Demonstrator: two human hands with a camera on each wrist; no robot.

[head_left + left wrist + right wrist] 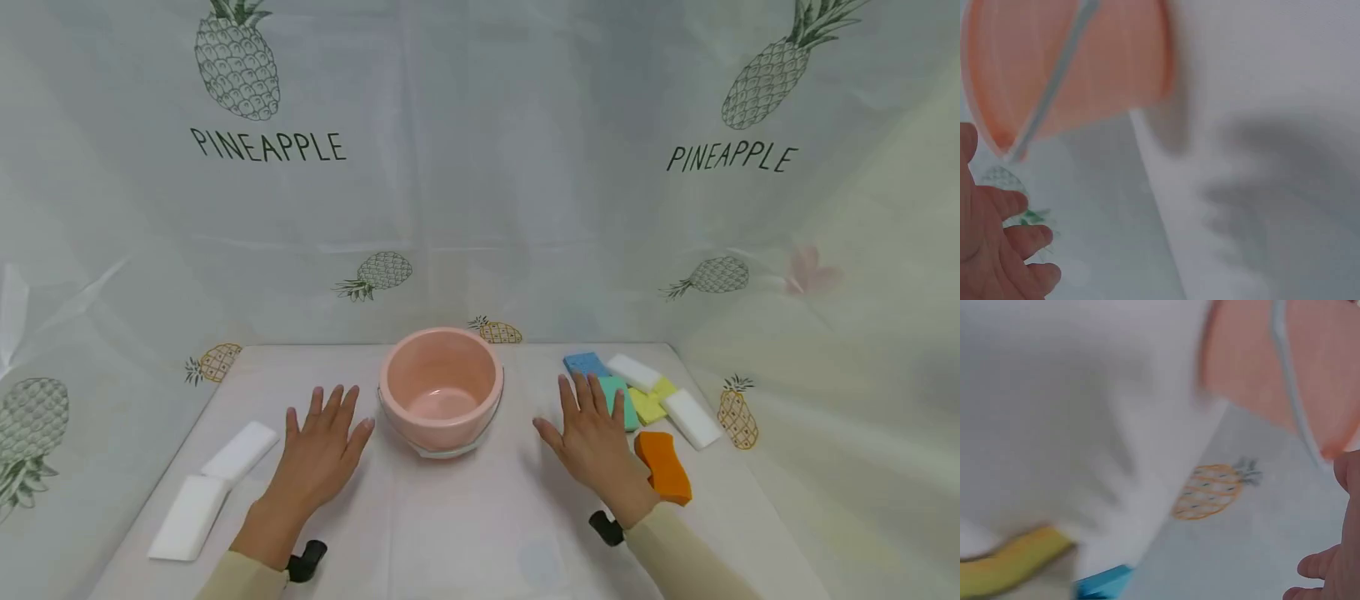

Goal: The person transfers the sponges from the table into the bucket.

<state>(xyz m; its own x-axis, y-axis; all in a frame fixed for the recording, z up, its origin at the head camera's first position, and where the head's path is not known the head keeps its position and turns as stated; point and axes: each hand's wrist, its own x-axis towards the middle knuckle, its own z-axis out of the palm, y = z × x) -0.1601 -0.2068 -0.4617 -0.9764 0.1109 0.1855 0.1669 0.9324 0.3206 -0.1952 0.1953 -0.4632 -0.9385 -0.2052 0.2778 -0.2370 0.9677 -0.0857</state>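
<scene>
A pink bucket (442, 429) with a pale handle stands upright at the middle of the table's far part, and its inside looks bare. To its left my left hand (318, 450) hovers palm down with fingers spread, holding nothing; its shadow shows in the left wrist view. On the other side my right hand (596, 442) is likewise stretched out flat in the air, fingertips overlapping a green sponge (618, 404) in the head view. An orange wavy sponge (663, 467) lies beside the right wrist. Two white sponge blocks (189, 517) lie left of the left hand.
Behind the green sponge lie a blue sponge (585, 364), a white block (633, 372), yellow pieces (649, 402) and another white block (691, 418). A pineapple-print sheet (480, 183) hangs behind and along both sides of the white table (450, 533).
</scene>
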